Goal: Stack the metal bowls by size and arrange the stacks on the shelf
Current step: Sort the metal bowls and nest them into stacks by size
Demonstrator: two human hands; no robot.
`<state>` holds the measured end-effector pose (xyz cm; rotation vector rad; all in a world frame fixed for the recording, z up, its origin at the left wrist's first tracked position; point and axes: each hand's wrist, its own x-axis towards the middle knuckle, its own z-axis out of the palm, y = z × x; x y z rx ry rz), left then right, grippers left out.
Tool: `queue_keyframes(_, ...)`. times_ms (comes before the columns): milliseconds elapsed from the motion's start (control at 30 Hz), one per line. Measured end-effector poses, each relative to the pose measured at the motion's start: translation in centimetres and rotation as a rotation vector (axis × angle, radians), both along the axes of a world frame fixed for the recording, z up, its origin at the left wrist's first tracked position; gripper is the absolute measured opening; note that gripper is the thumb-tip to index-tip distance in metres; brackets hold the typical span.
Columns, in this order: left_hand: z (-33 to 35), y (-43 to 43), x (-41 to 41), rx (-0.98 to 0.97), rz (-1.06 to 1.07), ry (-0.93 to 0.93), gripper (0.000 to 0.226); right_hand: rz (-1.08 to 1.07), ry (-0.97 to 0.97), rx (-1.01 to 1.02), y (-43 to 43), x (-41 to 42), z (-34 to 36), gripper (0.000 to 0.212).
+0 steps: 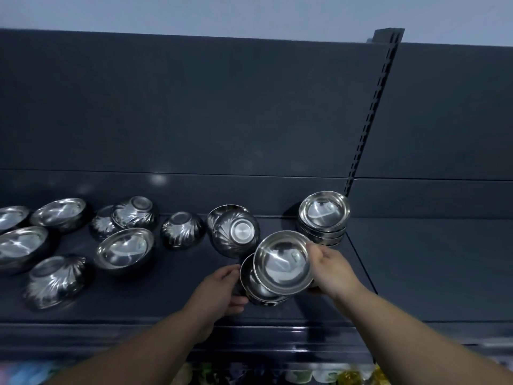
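Observation:
A dark shelf carries several shiny metal bowls. My right hand grips a shallow metal bowl by its right rim, tilted over a short stack of bowls near the shelf's front. My left hand holds that short stack by its left side. Behind them, at the shelf's right end, stands a neat stack of similar bowls. An overturned patterned bowl leans just left of the held bowl.
Loose bowls, some upright and some overturned, lie scattered over the shelf's left half. A slotted upright post rises behind the right stack. Coloured goods show on a lower shelf.

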<state>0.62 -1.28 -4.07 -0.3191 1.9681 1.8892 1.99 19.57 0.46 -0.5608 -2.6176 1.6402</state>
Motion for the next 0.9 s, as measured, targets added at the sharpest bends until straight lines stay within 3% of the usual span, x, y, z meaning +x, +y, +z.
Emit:
queue_keyframes(433,-0.7,-1.1,-1.3,0.064,-0.097,0.024,0.03,0.03,-0.05,0.051,-2.2,-1.8,-1.7,0.024)
queue_keyframes(533,-1.1,-1.5,-3.0,-0.079,0.009,0.093,0.028,0.052,-0.071,0.081,-2.1,-2.2,-1.5,0.018)
queue_keyframes(600,-1.3,-2.0,-4.8,-0.174,0.123,0.131,0.035,0.064,-0.084,0.1,-1.9,-2.6,-1.5,0.019)
queue_keyframes(700,-1.2,-2.8,-7.5,-0.132,0.145,0.106,0.068,0.063,-0.108,0.087,-1.7,-3.2,-1.9,0.02)
queue_keyframes(733,-1.1,-2.7,-8.3,-0.103,0.127,0.088,0.069,0.051,-0.116,0.076,-1.7,-3.3,-2.1,0.022)
queue_keyframes(833,-0.7,-2.2,-9.5,0.018,0.092,0.024,0.034,0.024,-0.14,0.019,-1.9,-3.5,-2.4,0.023)
queue_keyframes(900,-1.0,-1.9,-9.9,0.059,0.098,0.004,0.024,-0.004,-0.154,-0.1,-2.1,-3.5,-2.5,0.024)
